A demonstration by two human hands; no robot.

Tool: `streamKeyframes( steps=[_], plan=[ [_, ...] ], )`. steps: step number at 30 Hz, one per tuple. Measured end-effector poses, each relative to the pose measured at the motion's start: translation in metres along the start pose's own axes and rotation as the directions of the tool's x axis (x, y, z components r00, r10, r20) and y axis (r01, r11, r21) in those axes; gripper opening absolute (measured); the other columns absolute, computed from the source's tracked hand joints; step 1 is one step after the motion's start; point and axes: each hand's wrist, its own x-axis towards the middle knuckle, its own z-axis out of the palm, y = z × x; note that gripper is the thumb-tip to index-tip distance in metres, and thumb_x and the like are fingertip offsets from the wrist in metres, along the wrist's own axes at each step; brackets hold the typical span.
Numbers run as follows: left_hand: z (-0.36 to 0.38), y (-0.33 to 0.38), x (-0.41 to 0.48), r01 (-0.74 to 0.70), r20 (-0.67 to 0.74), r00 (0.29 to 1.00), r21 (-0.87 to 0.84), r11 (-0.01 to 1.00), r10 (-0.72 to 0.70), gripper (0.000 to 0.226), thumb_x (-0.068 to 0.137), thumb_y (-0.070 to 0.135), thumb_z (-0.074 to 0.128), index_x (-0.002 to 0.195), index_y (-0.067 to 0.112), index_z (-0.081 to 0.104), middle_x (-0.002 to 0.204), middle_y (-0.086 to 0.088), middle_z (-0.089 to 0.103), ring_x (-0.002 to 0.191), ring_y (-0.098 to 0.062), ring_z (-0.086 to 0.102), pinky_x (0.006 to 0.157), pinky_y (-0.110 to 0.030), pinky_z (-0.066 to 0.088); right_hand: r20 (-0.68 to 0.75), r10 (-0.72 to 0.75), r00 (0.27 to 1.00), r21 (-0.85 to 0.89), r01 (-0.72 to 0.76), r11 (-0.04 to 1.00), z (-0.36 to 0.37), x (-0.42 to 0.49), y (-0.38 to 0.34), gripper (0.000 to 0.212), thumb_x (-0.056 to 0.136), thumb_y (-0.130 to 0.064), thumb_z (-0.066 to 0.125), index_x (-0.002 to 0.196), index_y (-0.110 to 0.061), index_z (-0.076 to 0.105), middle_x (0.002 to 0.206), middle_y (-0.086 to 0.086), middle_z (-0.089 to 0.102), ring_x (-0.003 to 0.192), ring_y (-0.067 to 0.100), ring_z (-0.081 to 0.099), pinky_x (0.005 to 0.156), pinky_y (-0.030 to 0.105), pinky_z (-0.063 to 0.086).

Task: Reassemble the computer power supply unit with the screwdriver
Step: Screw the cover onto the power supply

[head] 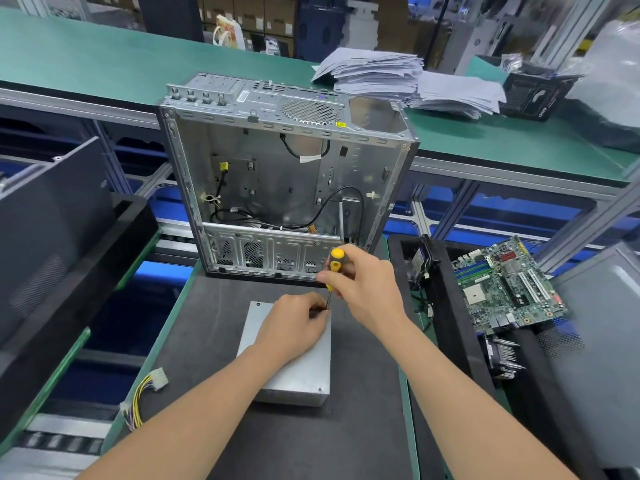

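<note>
Computer workshop: open case (242, 114), loose motherboard (507, 289)

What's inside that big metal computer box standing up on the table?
Inside the open computer case are loose black cables, a yellow connector and bare metal walls. The perforated panel at its bottom hides whatever is behind it.

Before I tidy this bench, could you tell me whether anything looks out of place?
The motherboard lies askew across the black tray's edge, and the wire bundle trails over the mat's left edge.
</note>
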Motion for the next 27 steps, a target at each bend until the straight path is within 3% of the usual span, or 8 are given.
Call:
streamKeyframes(
  steps=[5,7,10,12,14,21,25,27],
  plan=[
    [-0.005,-0.002,-0.001,-0.008,0.045,0.999,-0.019,1.000,0.009,0.023,0.088,0.018,0.059,0.104,0.022,0.075,0.098,0.011,0.078,0.096,-0.009,0.071,0.089,-0.032,0.057,-0.197,0.016,0.980,0.049,-0.006,0.999,0.014,-0.010,0.001,0.026,0.081,-0.032,0.090,0.082,-0.026,0.065,0.066,-0.014,0.068,0.062,0.001,0.064,0.066,0.016,0.048],
    [-0.004,-0.002,-0.001,-0.008,0.039,0.999,-0.027,1.000,0.009,0.020,0.089,0.020,0.061,0.103,0.023,0.074,0.098,0.011,0.078,0.095,-0.009,0.071,0.087,-0.032,0.057,-0.177,0.005,0.984,0.029,0.000,1.000,0.013,-0.009,0.002,0.029,0.082,-0.035,0.090,0.082,-0.026,0.063,0.069,-0.012,0.069,0.064,0.006,0.066,0.069,0.024,0.055],
    [-0.003,-0.002,0.000,-0.007,0.004,1.000,-0.037,0.999,0.007,0.012,0.092,0.032,0.067,0.097,0.024,0.075,0.090,0.010,0.077,0.087,-0.010,0.070,0.077,-0.032,0.056,0.099,-0.051,0.994,0.031,0.048,0.998,-0.004,0.001,0.006,0.018,0.092,-0.024,0.079,0.094,-0.028,0.061,0.086,-0.007,0.074,0.071,0.024,0.070,0.075,0.045,0.062],
    [-0.003,-0.004,0.001,-0.022,0.003,1.000,-0.023,1.000,0.022,0.014,0.095,0.036,0.068,0.095,0.024,0.075,0.086,0.008,0.076,0.081,-0.013,0.067,0.071,-0.034,0.053,0.333,-0.121,0.935,0.093,0.095,0.991,-0.017,0.005,0.009,0.023,0.097,-0.008,0.067,0.108,-0.027,0.062,0.104,-0.008,0.076,0.079,0.030,0.071,0.077,0.042,0.063],
    [-0.002,-0.005,0.001,-0.035,0.005,0.999,-0.017,0.999,0.035,0.015,0.096,0.037,0.067,0.093,0.023,0.074,0.083,0.008,0.074,0.078,-0.014,0.066,0.069,-0.034,0.051,0.378,-0.130,0.917,0.089,0.104,0.991,-0.021,0.006,0.010,0.026,0.096,-0.001,0.063,0.107,-0.025,0.064,0.108,-0.007,0.076,0.078,0.029,0.072,0.078,0.040,0.063],
    [0.000,-0.005,0.000,-0.024,-0.023,0.999,-0.025,0.999,0.023,0.011,0.092,0.031,0.068,0.096,0.023,0.076,0.086,0.010,0.077,0.083,-0.011,0.070,0.074,-0.034,0.056,-0.010,0.035,0.999,0.131,-0.034,0.991,0.010,-0.008,0.014,0.022,0.085,-0.009,0.080,0.093,-0.021,0.064,0.085,-0.003,0.077,0.059,0.020,0.072,0.074,0.052,0.062],
    [0.000,-0.004,0.001,-0.017,-0.007,1.000,-0.015,1.000,0.017,0.014,0.094,0.033,0.068,0.098,0.022,0.076,0.088,0.008,0.077,0.085,-0.010,0.071,0.077,-0.035,0.058,-0.154,0.154,0.976,0.104,-0.140,0.985,0.023,-0.013,0.012,0.030,0.081,-0.026,0.088,0.086,-0.031,0.059,0.084,-0.005,0.077,0.069,0.019,0.073,0.079,0.040,0.059],
    [0.000,-0.003,0.000,-0.029,0.000,1.000,0.000,1.000,0.029,0.015,0.096,0.032,0.067,0.100,0.020,0.076,0.087,0.005,0.077,0.083,-0.014,0.071,0.076,-0.038,0.057,-0.153,0.088,0.984,-0.002,-0.089,0.996,0.019,-0.012,0.012,0.028,0.084,-0.033,0.087,0.091,-0.030,0.059,0.084,-0.007,0.076,0.069,0.014,0.068,0.077,0.037,0.057]
  ],
)
